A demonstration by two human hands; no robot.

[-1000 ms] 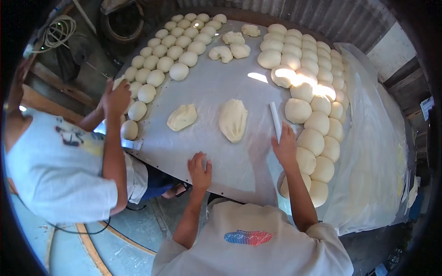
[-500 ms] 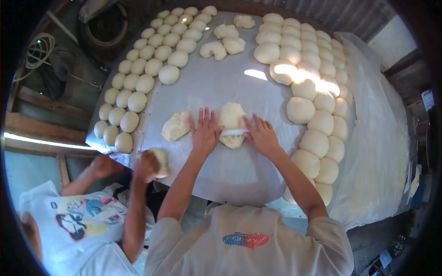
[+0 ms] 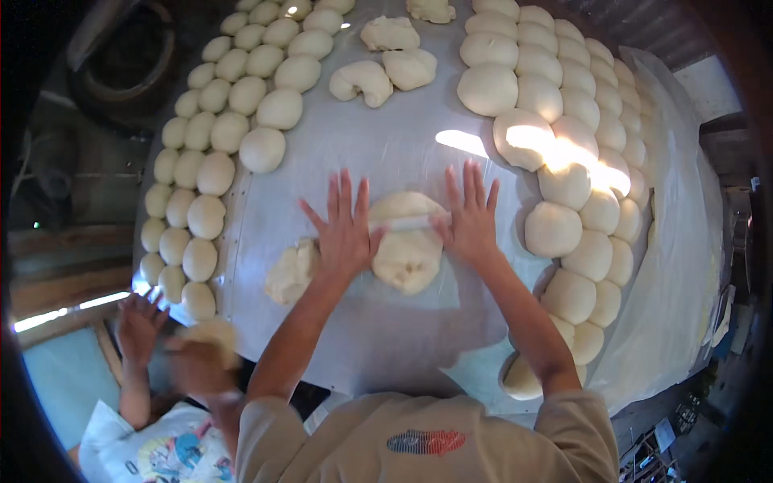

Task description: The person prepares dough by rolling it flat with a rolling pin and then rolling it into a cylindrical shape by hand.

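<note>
On the metal table a white rolling pin (image 3: pixel 412 222) lies across a flattened piece of dough (image 3: pixel 407 266), over its far part. My left hand (image 3: pixel 346 232) rests flat at the pin's left end, fingers stretched and spread. At the right end lies my right hand (image 3: pixel 473 223), also flat with its fingers extended. Neither hand wraps round the pin. Just left of my left hand sits a rough dough lump (image 3: pixel 290 274), partly covered by my forearm.
Rows of round dough balls (image 3: pixel 215 174) line the table's left side, more dough balls (image 3: pixel 552 229) the right. Several uneven dough pieces (image 3: pixel 409 69) lie at the far middle. A co-worker's blurred hand (image 3: pixel 197 364) touches dough (image 3: pixel 214 336) at the near left corner. Plastic sheeting (image 3: pixel 672 233) covers the right side.
The pin has rolled away from me, from the dough's near part to its far part. My fingers are straighter, the dough looks wider. The view has shifted; the co-worker's other hand is raised, open.
</note>
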